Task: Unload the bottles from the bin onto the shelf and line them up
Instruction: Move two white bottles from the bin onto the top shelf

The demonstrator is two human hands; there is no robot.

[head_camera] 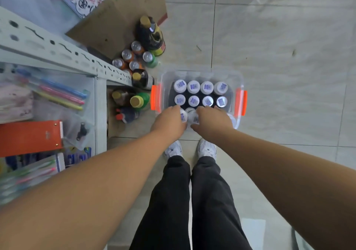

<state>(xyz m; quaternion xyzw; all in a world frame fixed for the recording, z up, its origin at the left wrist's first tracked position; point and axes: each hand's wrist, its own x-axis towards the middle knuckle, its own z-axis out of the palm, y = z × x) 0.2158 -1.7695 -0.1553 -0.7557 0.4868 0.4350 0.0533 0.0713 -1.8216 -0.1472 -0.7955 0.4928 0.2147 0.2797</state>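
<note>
In the near row of the bin (200, 74): the near-left bottle (184, 115) is gripped by the left hand (169, 120), and the near-middle bottle (193, 114) by the right hand (212, 119). Both grasps are judged closed, though the fingertips are hidden.
Step in hand: an early lift-out is judged to be starting; no white-capped bottle is seen on the shelf (48, 43).
Remaining bottles (193, 86): eight are packed upright in two rows just beyond the hands.
Next move: a straight upward pull is called for, so that neighbours are not tipped. A swing leftward to the shelf is then needed.
Bin edges: the clear rim must be cleared. Orange latches (155, 99) are seen jutting at both ends, the left one facing the shelf.
Shelf edge: a perforated metal rail is angled toward the bin, and stationery packs are stored below it.
Open room: tiled floor (279, 57) is seen to the right and beyond, where room is judged widest. The left side is crowded by cans (128, 55) and drink bottles (139, 100) just beside the bin, with cardboard (115, 18) behind.
</note>
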